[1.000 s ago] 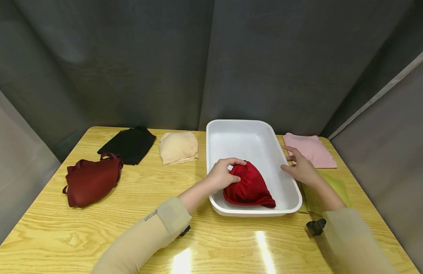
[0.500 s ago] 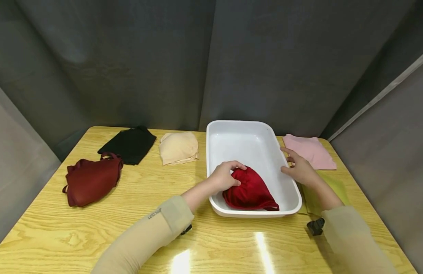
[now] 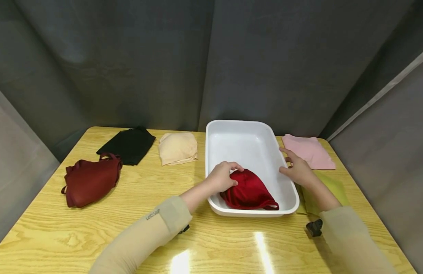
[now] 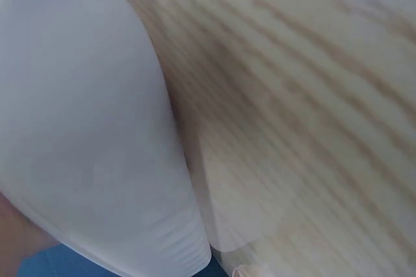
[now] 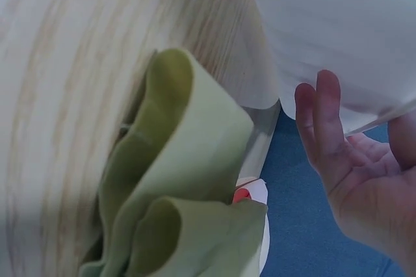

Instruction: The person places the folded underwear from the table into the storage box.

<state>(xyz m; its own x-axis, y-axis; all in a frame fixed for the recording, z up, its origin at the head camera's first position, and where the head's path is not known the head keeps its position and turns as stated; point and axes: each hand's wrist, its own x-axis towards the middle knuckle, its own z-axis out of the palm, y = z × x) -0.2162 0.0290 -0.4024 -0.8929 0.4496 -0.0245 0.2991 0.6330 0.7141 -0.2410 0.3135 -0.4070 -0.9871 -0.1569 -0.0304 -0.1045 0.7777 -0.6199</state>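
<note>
The folded red bra lies in the near end of the white plastic tub, 1 strap loop at its right corner. The left hand grips the bra's left edge; the right hand clasps the tub's rim. Easing the cup down evenly (no tugging) would likely keep it smooth.

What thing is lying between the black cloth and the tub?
In the head view, the beige cloth lies between the black cloth and the tub.

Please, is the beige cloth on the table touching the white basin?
Apart. The head view shows a narrow bare strip of wooden table between the beige cloth and the white basin.
</note>
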